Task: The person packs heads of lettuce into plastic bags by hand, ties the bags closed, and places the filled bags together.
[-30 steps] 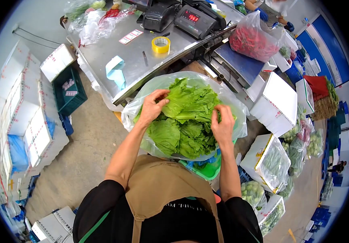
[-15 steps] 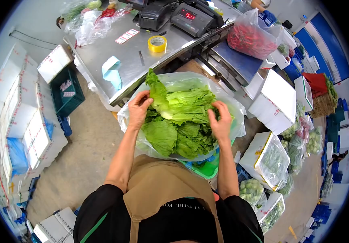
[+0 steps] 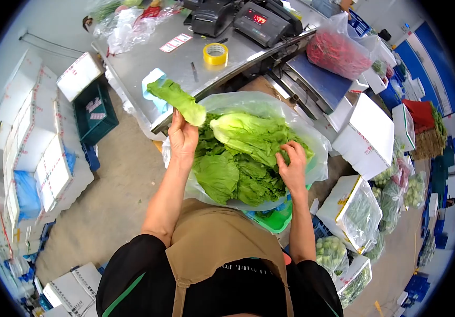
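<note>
Left hand (image 3: 183,139) pinches a lettuce leaf (image 3: 175,99) near its pale base, apparently to keep it off the lettuce heap (image 3: 248,150) in the open plastic bag (image 3: 320,158); right hand (image 3: 294,169) half-curled against heap, likely steadying, can't tell if gripping.

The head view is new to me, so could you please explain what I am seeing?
There is no robot here: a person works barehanded. The picture comes from a camera worn on that person's head, looking forward and down, so the apron shows near the bottom. The left hand holds a leaf; the right hand touches the lettuce in a clear bag. On the table beyond are tape, a label and a display with red digits.
</note>
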The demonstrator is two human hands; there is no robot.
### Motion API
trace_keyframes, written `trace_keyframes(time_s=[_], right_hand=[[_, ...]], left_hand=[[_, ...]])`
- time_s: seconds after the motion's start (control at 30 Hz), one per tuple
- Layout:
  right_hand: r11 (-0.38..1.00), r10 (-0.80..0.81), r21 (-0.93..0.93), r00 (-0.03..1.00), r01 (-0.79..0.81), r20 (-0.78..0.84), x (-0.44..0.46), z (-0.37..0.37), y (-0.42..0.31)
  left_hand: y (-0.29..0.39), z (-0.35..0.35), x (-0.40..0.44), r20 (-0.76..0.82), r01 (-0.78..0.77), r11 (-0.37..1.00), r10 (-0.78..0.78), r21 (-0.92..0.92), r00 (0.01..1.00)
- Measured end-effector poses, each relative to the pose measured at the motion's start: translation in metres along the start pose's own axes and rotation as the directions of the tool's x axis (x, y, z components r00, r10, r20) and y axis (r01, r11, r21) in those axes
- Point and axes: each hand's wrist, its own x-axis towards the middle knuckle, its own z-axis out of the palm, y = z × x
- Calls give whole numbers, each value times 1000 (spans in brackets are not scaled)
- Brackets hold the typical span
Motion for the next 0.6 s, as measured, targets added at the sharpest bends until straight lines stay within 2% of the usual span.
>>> trace_keyframes(time_s=[0.1, 0.13, 0.2, 0.23, 0.27, 0.3, 0.33, 0.37, 0.4, 0.47, 0.5, 0.53, 0.6], right_hand=[[993, -67, -102, 997, 63, -27, 0, -3, -16], [999, -43, 21, 999, 43, -10, 2, -6, -29], [967, 6, 255, 999, -14, 33, 1, -13, -60], [878, 81, 454, 981, -153, 174, -2, -17, -68], [726, 138, 641, 966, -250, 221, -8, -16, -72], [528, 184, 782, 944, -331, 276, -16, -16, -74], [296, 215, 872, 917, -389, 336, -23, -18, -74], [210, 247, 900, 912, -382, 329, -31, -22, -72], [237, 349, 895, 893, -378, 284, -42, -29, -71], [283, 543, 882, 821, -377, 177, -65, -48, -63], [269, 532, 899, 831, -345, 159, -73, -60, -55], [252, 522, 916, 841, -311, 142, -82, -75, -44], [465, 649, 819, 759, -336, -57, -99, -95, -27]], left_hand=[[15, 9, -2, 84, 142, 975, -129, -171, 988], [11, 32, -15, 49, 108, 991, -112, 74, 993], [0, 62, -44, 63, 194, 889, -241, 415, 968], [-9, 62, -57, 75, 191, 680, -341, 708, 937], [-20, 61, -71, 51, 140, 390, -440, 910, 896], [-33, 73, -92, 87, 68, 250, -561, 966, 823], [-46, 84, -113, 100, -29, 116, -675, 993, 731], [-61, 78, -131, 345, -330, 148, -643, 932, 684], [-71, 71, -141, 562, -599, 168, -603, 783, 566], [-75, 66, -140, 560, -606, 214, -684, 766, 467], [-75, 63, -137, 557, -608, 236, -719, 758, 415], [-74, 55, -130, 569, -703, 107, -677, 703, 467], [-70, 31, -105, 615, -817, -176, -578, 549, 537]])
